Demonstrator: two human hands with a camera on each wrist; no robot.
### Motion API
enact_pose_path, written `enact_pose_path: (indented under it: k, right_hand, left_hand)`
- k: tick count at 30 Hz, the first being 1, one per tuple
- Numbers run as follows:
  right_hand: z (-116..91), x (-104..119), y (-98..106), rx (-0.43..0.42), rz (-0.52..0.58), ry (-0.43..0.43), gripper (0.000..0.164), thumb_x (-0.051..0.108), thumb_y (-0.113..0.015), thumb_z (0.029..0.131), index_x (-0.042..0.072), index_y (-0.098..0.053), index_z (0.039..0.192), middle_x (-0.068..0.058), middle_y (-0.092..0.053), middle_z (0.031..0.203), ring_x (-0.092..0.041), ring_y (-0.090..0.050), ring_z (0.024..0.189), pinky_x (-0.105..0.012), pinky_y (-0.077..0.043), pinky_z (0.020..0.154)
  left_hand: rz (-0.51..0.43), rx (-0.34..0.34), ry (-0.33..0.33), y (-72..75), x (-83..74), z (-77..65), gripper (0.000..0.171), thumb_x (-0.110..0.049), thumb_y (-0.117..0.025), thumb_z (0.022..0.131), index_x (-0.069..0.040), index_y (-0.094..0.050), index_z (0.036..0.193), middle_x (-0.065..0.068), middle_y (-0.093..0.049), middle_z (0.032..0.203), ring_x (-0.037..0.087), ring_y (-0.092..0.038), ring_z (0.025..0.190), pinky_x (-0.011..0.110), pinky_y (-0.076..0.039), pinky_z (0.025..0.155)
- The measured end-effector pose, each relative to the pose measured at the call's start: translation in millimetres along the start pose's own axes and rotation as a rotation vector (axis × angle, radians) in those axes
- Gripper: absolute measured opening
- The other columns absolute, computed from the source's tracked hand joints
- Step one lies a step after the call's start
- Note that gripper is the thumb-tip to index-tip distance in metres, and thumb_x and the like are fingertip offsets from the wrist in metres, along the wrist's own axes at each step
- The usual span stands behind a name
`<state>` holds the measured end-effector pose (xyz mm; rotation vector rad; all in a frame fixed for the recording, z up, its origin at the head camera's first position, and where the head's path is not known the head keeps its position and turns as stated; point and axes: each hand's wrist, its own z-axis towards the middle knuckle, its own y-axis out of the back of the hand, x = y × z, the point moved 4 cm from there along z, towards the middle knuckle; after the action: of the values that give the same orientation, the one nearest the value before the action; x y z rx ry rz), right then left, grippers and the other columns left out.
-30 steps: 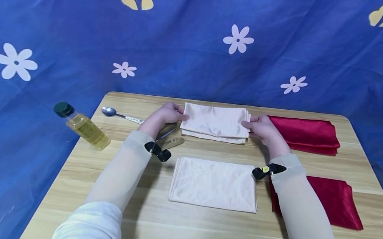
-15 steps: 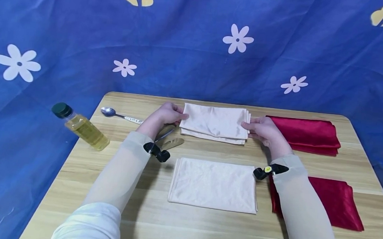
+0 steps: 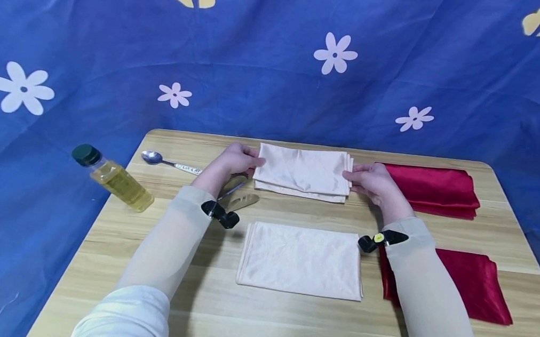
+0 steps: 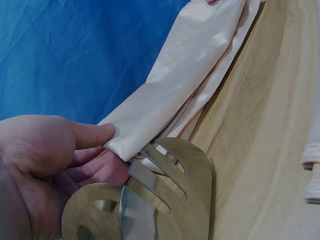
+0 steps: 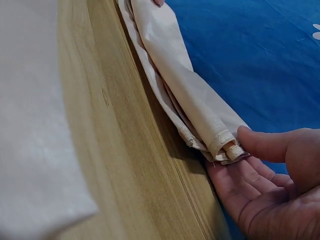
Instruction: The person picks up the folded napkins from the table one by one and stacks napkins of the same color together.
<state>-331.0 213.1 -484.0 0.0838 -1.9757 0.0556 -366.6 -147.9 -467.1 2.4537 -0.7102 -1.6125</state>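
"Starting with the pale folded cloth (image 3: pixel 302 170), where is it held?"

"Near the back edge of the bench (image 3: pixel 256 322), between two hands. Its left end is pinched by the left hand (image 3: pixel 236 160), thumb on top and fingers beneath; its right end is pinched likewise by the right hand (image 3: pixel 372 184). Whether its weight is fully borne by the bench cannot be told."

"Has anything been changed just now?"

"Hardly anything: over the last second, the cloth and both grips have been kept at nearly the same spot. Since neither end has been released, the handling is judged unfinished."

"What is found around it?"

"Beside the left hand, a slotted metal utensil (image 4: pixel 197 200) is seen, with a spoon (image 3: pixel 152 157) laid farther left. Just beyond the right hand, a folded red cloth (image 3: pixel 434 191) is placed. Toward the front, a second pale cloth (image 3: pixel 301 259) is laid flat, and another red cloth (image 3: pixel 474 285) is partly hidden. At the left, a capped bottle (image 3: pixel 121 183) of yellow liquid is stood; behind everything, a blue curtain (image 3: pixel 260 55) is hung."
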Motion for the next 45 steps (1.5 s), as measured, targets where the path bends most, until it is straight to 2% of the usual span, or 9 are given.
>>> enact_pose_path:
  k: [5,8,17,20,24,28,36,40,45]
  right_hand:
    - [-2,3,0,-0.003,0.004,0.018,0.028,-0.003,-0.070,0.100,-0.007,-0.051,0.120,-0.003,-0.067,0.093,-0.008,-0.068,0.081,-0.025,-0.063,0.077]
    - [-3,5,0,-0.009,-0.010,0.021,0.033,-0.002,-0.069,0.100,-0.011,-0.050,0.125,-0.002,-0.068,0.092,-0.008,-0.068,0.082,-0.025,-0.062,0.078]
    - [-14,19,3,-0.051,-0.054,0.017,0.042,0.003,-0.074,0.100,-0.013,-0.052,0.132,0.000,-0.070,0.090,-0.007,-0.070,0.078,-0.023,-0.062,0.077]
    - [-17,24,5,-0.065,-0.077,0.019,0.047,0.006,-0.075,0.099,-0.013,-0.053,0.135,0.000,-0.070,0.092,-0.006,-0.070,0.079,-0.022,-0.062,0.077]
    - [-21,29,7,-0.063,-0.077,0.021,0.045,0.006,-0.076,0.098,-0.012,-0.055,0.134,0.001,-0.071,0.091,-0.006,-0.070,0.080,-0.022,-0.062,0.078]
    - [-26,33,7,-0.049,-0.031,0.038,0.041,0.002,-0.075,0.098,-0.011,-0.055,0.131,-0.001,-0.071,0.093,-0.007,-0.071,0.081,-0.022,-0.062,0.079]
    - [-43,45,8,-0.044,0.017,0.106,0.033,-0.001,-0.078,0.095,-0.010,-0.059,0.120,-0.004,-0.074,0.094,-0.010,-0.071,0.081,-0.022,-0.062,0.075]
    - [-53,49,10,-0.038,0.029,0.131,0.031,-0.001,-0.079,0.093,-0.010,-0.061,0.118,-0.004,-0.075,0.092,-0.011,-0.070,0.080,-0.023,-0.062,0.073]
    - [-65,52,10,-0.028,0.054,0.148,0.033,-0.002,-0.080,0.093,-0.012,-0.063,0.119,-0.007,-0.077,0.093,-0.014,-0.072,0.079,-0.026,-0.063,0.073]
  left_hand:
    - [-0.034,0.002,-0.004,-1.3,-0.8,-1.5,0.044,-0.016,-0.073,0.102,0.008,-0.058,0.137,0.022,-0.064,0.130,0.032,-0.072,0.101,0.033,-0.059,0.080]
    - [-0.062,-0.003,-0.018,-2.1,-2.6,-2.6,0.044,-0.014,-0.072,0.102,0.010,-0.058,0.136,0.024,-0.063,0.132,0.033,-0.072,0.103,0.035,-0.060,0.087]
    - [-0.189,-0.043,-0.086,2.2,-10.0,-10.5,0.037,-0.007,-0.074,0.100,0.011,-0.060,0.129,0.022,-0.066,0.117,0.020,-0.074,0.081,0.033,-0.063,0.081]
    - [-0.195,-0.048,-0.099,4.0,-11.6,-12.4,0.036,-0.008,-0.074,0.100,0.011,-0.061,0.128,0.021,-0.067,0.116,0.021,-0.075,0.083,0.034,-0.063,0.084]
    - [-0.178,-0.060,-0.124,6.9,-15.5,-16.2,0.035,-0.009,-0.075,0.100,0.010,-0.063,0.127,0.020,-0.068,0.117,0.023,-0.074,0.090,0.032,-0.063,0.084]
    - [-0.184,-0.066,-0.151,9.5,-21.4,-24.2,0.034,-0.009,-0.077,0.099,0.010,-0.065,0.124,0.019,-0.071,0.115,0.023,-0.075,0.092,0.031,-0.063,0.083]
    - [-0.300,-0.061,-0.172,12.0,-30.3,-46.3,0.034,-0.005,-0.078,0.097,0.011,-0.065,0.124,0.016,-0.074,0.104,0.020,-0.076,0.082,0.030,-0.064,0.079]
    - [-0.342,-0.050,-0.186,12.5,-32.9,-53.1,0.033,-0.004,-0.078,0.097,0.011,-0.065,0.123,0.018,-0.074,0.105,0.020,-0.076,0.086,0.030,-0.064,0.081]
    - [-0.351,-0.045,-0.202,14.0,-34.1,-63.8,0.030,-0.005,-0.078,0.097,0.009,-0.067,0.121,0.015,-0.073,0.105,0.019,-0.074,0.090,0.029,-0.063,0.082]
